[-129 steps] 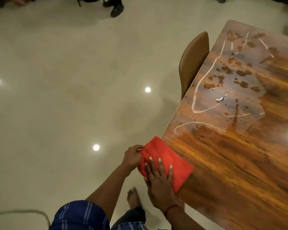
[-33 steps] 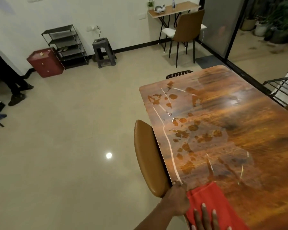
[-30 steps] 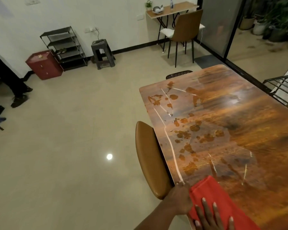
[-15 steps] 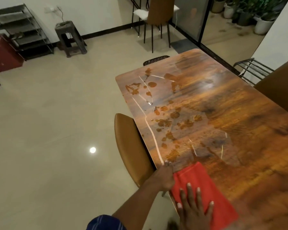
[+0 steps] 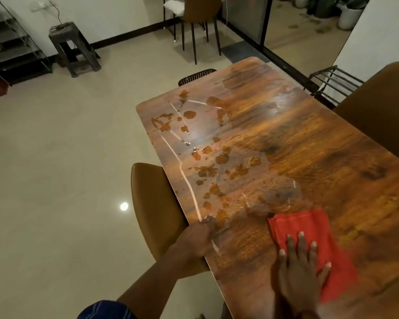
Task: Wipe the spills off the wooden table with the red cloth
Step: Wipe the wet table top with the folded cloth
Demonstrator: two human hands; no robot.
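Right hand (image 5: 301,270): your fingers lie spread flat on the red cloth (image 5: 313,245), pinning, not gripping.
Cloth: soft, light, folded; press with your palm or it will bunch.
Left hand (image 5: 195,238): fingers curled over the wooden table (image 5: 332,157) edge.
Spills (image 5: 217,162): beyond the cloth, spreading toward the far-left corner.

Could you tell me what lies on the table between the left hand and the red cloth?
In the head view, only bare tabletop separates the left hand at the table's edge from the red cloth under the right hand.
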